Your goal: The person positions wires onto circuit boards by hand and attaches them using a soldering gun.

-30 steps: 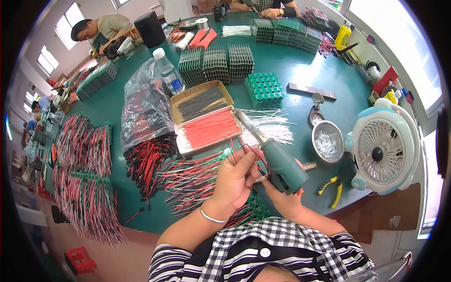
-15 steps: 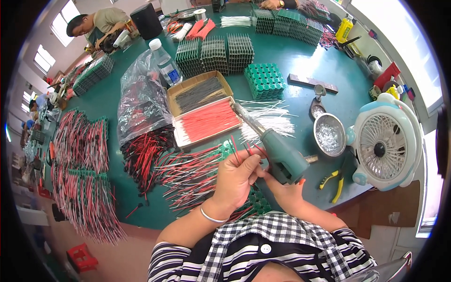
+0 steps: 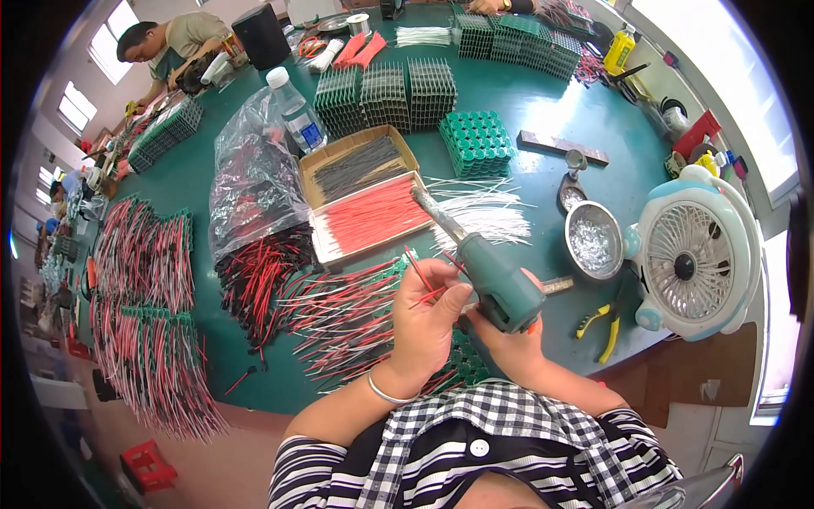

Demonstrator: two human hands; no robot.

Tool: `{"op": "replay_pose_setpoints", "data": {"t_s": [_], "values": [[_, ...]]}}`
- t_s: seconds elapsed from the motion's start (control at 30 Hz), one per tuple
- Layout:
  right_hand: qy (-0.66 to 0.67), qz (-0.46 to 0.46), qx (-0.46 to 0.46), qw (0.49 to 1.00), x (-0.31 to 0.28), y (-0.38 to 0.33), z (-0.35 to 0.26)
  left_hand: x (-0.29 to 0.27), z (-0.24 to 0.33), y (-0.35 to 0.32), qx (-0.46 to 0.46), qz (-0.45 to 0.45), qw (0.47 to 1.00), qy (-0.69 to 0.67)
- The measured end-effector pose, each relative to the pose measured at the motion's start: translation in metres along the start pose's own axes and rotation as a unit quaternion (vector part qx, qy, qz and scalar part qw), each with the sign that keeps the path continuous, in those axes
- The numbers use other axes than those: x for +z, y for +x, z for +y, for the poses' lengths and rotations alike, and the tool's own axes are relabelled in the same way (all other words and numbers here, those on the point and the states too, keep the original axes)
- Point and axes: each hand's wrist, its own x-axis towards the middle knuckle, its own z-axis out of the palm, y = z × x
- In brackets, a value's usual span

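My right hand (image 3: 515,346) is wrapped round the dark green body of a soldering iron (image 3: 506,288), whose long metal barrel points up and to the far left. Just left of it, my left hand (image 3: 426,327) pinches thin red wires (image 3: 421,270) between thumb and fingers. Where the wires end near the tool is partly hidden by my fingers. Beneath and left of my hands lie green circuit boards with red and white wires (image 3: 339,305) attached. Beyond the iron's tip is a cardboard box of cut red wires (image 3: 373,216).
Loose white wires (image 3: 487,212) lie behind the iron. To the right are a metal bowl (image 3: 593,242), yellow-handled pliers (image 3: 604,327) and a fan (image 3: 691,263). Stacked green boards (image 3: 476,142), a bottle (image 3: 297,110) and a plastic bag (image 3: 254,182) stand farther back. Another person works at far left.
The soldering iron has shifted slightly left and down, with its tip moving left. My left hand still pinches the red wires, which have tilted a little.
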Motion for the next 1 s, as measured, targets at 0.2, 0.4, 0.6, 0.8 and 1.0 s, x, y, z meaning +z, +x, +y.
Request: {"op": "replay_pose_setpoints", "data": {"t_s": [0.2,0.4,0.6,0.8,1.0], "values": [[-0.056,-0.020,-0.043,0.997,-0.002,0.001,-0.002,-0.008,0.000,0.001,-0.032,-0.016,0.999,-0.020],[-0.016,-0.022,-0.049,0.998,-0.005,0.003,-0.004,-0.007,0.004,0.000,-0.158,-0.028,0.986,-0.047],[-0.071,-0.026,-0.102,0.992,-0.005,0.005,-0.014,-0.014,-0.001,0.002,-0.171,-0.045,0.983,-0.056],[-0.002,0.000,-0.009,1.000,-0.007,0.000,0.002,-0.013,-0.005,0.000,-0.187,-0.049,0.979,-0.071],[0.080,0.028,0.097,0.992,-0.003,0.006,-0.024,-0.010,-0.014,-0.004,-0.170,-0.031,0.982,-0.077]]}}
